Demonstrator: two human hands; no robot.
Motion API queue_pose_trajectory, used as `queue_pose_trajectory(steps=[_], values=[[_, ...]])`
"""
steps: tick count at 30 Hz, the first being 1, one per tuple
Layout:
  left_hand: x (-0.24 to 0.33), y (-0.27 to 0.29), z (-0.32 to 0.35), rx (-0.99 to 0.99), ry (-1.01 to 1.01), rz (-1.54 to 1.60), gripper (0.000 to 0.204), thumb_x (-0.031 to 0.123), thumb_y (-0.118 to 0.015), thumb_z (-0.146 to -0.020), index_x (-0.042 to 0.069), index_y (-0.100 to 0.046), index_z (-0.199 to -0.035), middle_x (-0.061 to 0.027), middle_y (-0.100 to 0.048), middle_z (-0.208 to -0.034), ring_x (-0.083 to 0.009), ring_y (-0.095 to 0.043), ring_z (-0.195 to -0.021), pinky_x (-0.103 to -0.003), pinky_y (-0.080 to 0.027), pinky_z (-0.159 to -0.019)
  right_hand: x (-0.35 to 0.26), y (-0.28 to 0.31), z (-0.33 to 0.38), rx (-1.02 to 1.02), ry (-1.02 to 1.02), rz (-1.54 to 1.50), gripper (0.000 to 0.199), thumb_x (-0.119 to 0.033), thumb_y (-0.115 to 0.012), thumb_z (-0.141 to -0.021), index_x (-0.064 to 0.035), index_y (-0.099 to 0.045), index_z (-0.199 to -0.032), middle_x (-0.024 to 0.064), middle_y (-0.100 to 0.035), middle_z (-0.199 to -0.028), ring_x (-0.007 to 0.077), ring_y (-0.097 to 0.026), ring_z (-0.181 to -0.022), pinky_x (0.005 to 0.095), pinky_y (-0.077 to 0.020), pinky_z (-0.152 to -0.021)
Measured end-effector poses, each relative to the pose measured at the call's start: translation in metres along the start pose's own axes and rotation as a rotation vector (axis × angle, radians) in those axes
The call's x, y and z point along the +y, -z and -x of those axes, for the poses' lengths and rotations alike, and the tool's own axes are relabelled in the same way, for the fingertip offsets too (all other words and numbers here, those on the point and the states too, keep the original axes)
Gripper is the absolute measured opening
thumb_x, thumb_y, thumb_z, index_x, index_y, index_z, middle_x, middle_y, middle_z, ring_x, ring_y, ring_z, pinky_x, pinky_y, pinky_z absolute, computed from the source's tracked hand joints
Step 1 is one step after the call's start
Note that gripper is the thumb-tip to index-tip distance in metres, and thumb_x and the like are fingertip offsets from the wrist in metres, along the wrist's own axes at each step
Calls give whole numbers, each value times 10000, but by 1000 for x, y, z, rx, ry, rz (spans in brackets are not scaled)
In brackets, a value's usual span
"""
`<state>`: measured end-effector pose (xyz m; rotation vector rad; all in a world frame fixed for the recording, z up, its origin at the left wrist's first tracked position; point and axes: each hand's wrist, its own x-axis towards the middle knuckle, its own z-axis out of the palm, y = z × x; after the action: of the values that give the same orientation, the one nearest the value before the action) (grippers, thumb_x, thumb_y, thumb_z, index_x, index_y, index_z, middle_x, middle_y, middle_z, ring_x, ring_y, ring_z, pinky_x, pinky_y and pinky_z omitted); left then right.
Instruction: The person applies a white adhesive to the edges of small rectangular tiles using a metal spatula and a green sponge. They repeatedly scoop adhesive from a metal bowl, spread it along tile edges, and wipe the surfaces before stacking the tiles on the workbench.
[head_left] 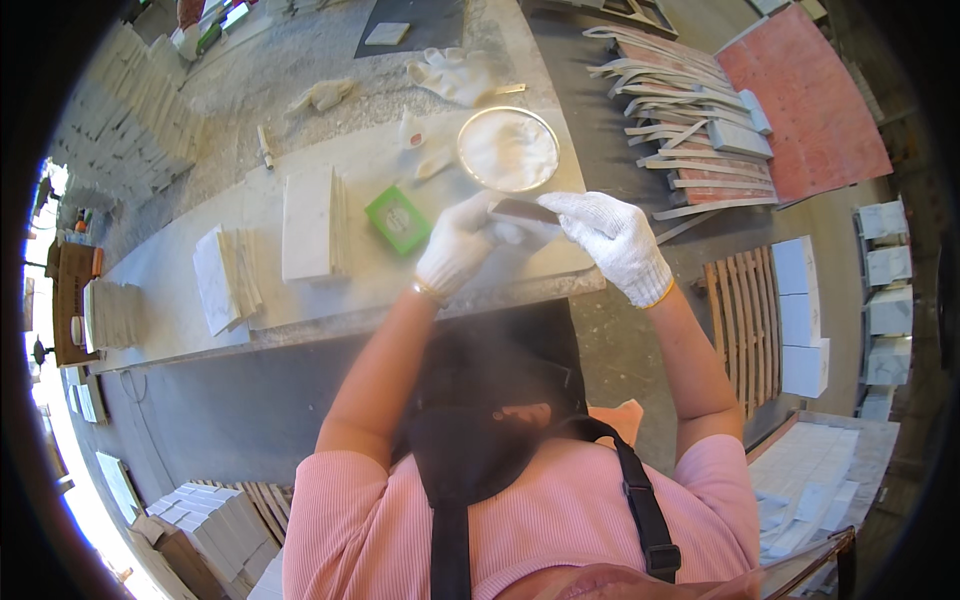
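My left hand (458, 245) and my right hand (610, 240), both in white knit gloves, are raised over the near edge of the work table. Between them they pinch a thin flat piece with a dark brown face (527, 211), one end in each hand. What the piece is made of I cannot make out. Just beyond it stands a round tub (461, 150) with a pale gold rim, holding white material. A green box (381, 217) lies to the left of my left hand. A small white bottle (410, 131) is behind the box.
Upright white tiles (308, 225) and a fanned tile stack (222, 280) stand left on the table (390, 300). Loose white gloves (452, 77) lie at the back. Right of the table are pale straps (690, 130) on a red board, a wooden pallet (742, 325) and white blocks (797, 300).
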<state>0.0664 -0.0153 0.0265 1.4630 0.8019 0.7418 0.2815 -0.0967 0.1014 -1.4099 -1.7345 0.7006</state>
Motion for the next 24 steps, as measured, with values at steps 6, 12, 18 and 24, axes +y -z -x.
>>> queue_pose_trajectory(steps=[6, 12, 18, 24], values=[[0, -3, -2, -5, -17, 199, 322, -60, -739, -879, 31, -742, -1189, -25, -769, -1050, -90, -657, -934, -288, -545, -861, -1, -1, 1, -11, -18, 22, 307, 2, -658, -976, -29, -747, -1269, 124, -761, -1149, 165, -694, -957, 283, -556, -850], [-7, 0, -7, -30, -75, 81, 322, -107, -711, -875, 15, -745, -1171, -40, -767, -1058, -100, -682, -957, -288, -564, -865, 0, 4, -5, -93, -89, -110, 337, 22, -633, -982, -41, -741, -1295, 80, -757, -1120, 118, -665, -913, 264, -548, -805], [-6, -3, -2, 7, -26, 191, 413, -91, -733, -868, 6, -707, -1269, -48, -773, -1066, -96, -690, -964, -286, -564, -871, -8, -13, 8, 44, -111, -30, 336, 14, -631, -991, -43, -738, -1305, 32, -727, -1035, 64, -608, -804, 223, -518, -725], [-5, 0, -1, -3, -16, 82, 510, -96, -725, -867, 4, -663, -1363, -69, -775, -1110, -111, -700, -962, -284, -564, -879, -9, -26, 15, 131, -137, -28, 333, -8, -636, -1003, -56, -736, -1316, 10, -692, -967, 65, -587, -764, 221, -504, -678]])
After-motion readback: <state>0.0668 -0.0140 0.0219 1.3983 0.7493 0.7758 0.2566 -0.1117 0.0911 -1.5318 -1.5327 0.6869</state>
